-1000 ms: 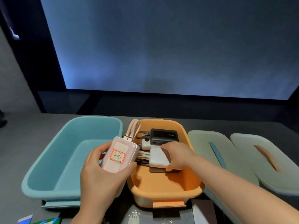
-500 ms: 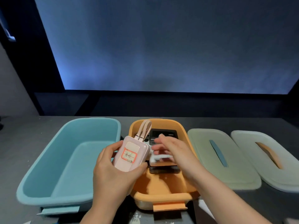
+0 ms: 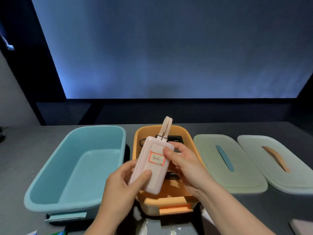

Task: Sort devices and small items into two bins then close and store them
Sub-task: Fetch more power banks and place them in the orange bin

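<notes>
Both hands now hold the pink power bank [image 3: 153, 165], where a second ago only the left hand had it while the right hand reached into the orange bin. The left hand [image 3: 122, 185] grips its lower end, thumb pressed on the front face; the right hand [image 3: 184, 165] pinches its right edge, thumb on the red-bordered label [image 3: 157, 158]. The device is tilted, its pink loop strap [image 3: 166, 127] pointing up and away, and it hangs above the orange bin [image 3: 191, 141], which sits mid-table near the front edge. A black device [image 3: 176, 139] lies at that bin's far end, mostly hidden. Just left of it stands the blue bin [image 3: 55, 167], nothing visible inside. To the right, two pale lids lie flat on the table [image 3: 20, 158]: one with a blue handle [image 3: 225, 158], then toward the right edge one with an orange handle [image 3: 276, 158], overlapping slightly.
</notes>
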`<state>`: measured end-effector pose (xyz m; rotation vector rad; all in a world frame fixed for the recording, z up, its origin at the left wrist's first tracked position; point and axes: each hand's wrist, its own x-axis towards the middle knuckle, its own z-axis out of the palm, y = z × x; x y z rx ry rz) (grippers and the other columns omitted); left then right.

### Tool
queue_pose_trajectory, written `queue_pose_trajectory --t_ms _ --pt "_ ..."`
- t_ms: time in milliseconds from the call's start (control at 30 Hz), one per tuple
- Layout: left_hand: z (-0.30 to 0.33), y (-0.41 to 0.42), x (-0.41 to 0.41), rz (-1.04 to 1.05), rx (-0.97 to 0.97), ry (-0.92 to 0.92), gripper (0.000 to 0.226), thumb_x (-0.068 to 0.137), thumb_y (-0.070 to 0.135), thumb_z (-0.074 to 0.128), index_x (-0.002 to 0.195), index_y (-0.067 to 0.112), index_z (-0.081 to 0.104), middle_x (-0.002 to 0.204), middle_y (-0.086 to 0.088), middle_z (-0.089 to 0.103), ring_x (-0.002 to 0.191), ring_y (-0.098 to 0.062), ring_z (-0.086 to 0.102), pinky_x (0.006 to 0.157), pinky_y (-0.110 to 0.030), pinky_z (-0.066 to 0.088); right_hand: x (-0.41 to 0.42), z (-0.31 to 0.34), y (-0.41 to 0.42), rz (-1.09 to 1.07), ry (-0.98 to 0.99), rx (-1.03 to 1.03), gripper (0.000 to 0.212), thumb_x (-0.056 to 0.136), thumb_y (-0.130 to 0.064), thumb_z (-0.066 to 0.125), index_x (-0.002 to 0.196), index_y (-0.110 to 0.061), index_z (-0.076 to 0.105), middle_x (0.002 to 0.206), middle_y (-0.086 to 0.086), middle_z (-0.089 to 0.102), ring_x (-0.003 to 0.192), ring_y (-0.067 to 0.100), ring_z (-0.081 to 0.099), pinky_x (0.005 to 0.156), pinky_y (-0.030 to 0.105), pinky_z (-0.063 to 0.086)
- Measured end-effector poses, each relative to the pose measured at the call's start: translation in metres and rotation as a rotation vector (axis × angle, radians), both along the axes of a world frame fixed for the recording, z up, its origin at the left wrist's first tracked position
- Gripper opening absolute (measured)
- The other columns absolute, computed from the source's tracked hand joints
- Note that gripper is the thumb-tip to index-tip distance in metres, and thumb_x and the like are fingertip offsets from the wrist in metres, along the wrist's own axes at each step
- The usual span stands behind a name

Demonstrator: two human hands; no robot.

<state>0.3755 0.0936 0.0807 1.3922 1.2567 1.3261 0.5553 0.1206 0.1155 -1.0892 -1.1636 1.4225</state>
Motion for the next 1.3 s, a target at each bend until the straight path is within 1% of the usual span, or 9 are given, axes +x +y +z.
queue_pose_trajectory --t_ms 167,367,600,733,900,1000,1100,1200,1300 --pt "0.001 -0.001 0.023 0.144 0.047 -0.007 0.035 0.062 0.038 0.083 0.093 0.030 0.069 0.086 0.017 0.071 0.078 -0.002 0.066 0.063 -0.014 0.050 -0.011 -0.002 -0.001 -0.208 -0.038 0.037 0.048 0.074 -0.041 0.075 0.113 -0.022 0.055 0.096 -0.008 0.073 0.088 0.006 0.070 0.066 0.022 0.057" --pt "0.004 0.002 0.048 0.226 0.151 0.134 0.033 0.059 0.037 0.082 0.085 0.037 0.062 0.079 0.022 0.066 0.073 0.002 0.062 0.058 -0.007 0.044 -0.010 0.005 0.006 -0.228 -0.217 0.133 0.068 0.060 -0.042 0.086 0.118 -0.033 0.053 0.107 -0.014 0.064 0.097 0.006 0.063 0.077 0.027 0.059" --pt "-0.018 -0.003 0.019 0.156 0.204 0.361 0.032 0.072 0.049 0.071 0.102 0.045 0.060 0.102 0.031 0.059 0.099 0.007 0.056 0.082 -0.009 0.043 0.013 -0.003 0.040 -0.199 -0.673 0.366 0.080 0.046 -0.051 0.086 0.114 -0.040 0.045 0.104 -0.024 0.055 0.093 -0.002 0.057 0.068 0.012 0.048" --pt "-0.038 -0.013 0.007 0.141 0.226 0.457 0.030 0.077 0.028 0.074 0.103 0.038 0.062 0.109 0.031 0.053 0.107 0.005 0.051 0.086 -0.025 0.047 0.022 -0.016 0.069 0.032 -1.072 0.466 0.077 0.048 -0.050 0.086 0.111 -0.041 0.042 0.104 -0.023 0.053 0.094 0.004 0.056 0.072 0.025 0.056" --pt "-0.046 -0.018 0.007 0.118 0.210 0.440 0.023 0.080 0.030 0.071 0.100 0.037 0.063 0.116 0.036 0.050 0.120 0.009 0.043 0.096 -0.017 0.034 0.023 -0.044 0.091 0.226 -1.394 0.478 0.084 0.053 -0.041 0.086 0.124 -0.038 0.042 0.115 -0.014 0.053 0.104 0.008 0.047 0.081 0.023 0.048" --pt "-0.047 -0.017 0.008 0.119 0.208 0.442 0.025 0.080 0.026 0.071 0.100 0.037 0.063 0.115 0.035 0.050 0.121 0.009 0.043 0.095 -0.015 0.031 0.028 -0.052 0.096 0.292 -1.459 0.482 0.087 0.058 -0.037 0.084 0.134 -0.036 0.042 0.125 -0.012 0.050 0.113 0.011 0.045 0.088 0.027 0.048" --pt "-0.048 -0.018 0.011 0.126 0.209 0.445 0.025 0.081 0.022 0.071 0.099 0.037 0.063 0.116 0.037 0.049 0.121 0.009 0.042 0.095 -0.013 0.030 0.031 -0.053 0.100 0.316 -1.470 0.513 0.074 0.067 -0.039 0.079 0.133 -0.031 0.047 0.126 -0.010 0.049 0.111 0.012 0.045 0.088 0.027 0.048" --pt "-0.050 -0.019 0.012 0.126 0.193 0.442 0.026 0.082 0.019 0.069 0.098 0.039 0.062 0.117 0.039 0.047 0.122 0.009 0.040 0.095 -0.007 0.028 0.030 -0.047 0.102 0.363 -1.555 0.594 0.046 0.076 -0.050 0.065 0.115 -0.027 0.059 0.113 -0.009 0.060 0.103 0.014 0.048 0.086 0.035 0.049" --pt "-0.051 -0.019 0.012 0.126 0.189 0.440 0.024 0.083 0.018 0.068 0.098 0.036 0.064 0.118 0.035 0.049 0.123 0.009 0.040 0.095 0.001 0.025 0.033 -0.051 0.099 0.344 -1.527 0.599 0.035 0.081 -0.041 0.063 0.112 -0.024 0.060 0.113 -0.007 0.062 0.103 0.016 0.049 0.081 0.038 0.052"
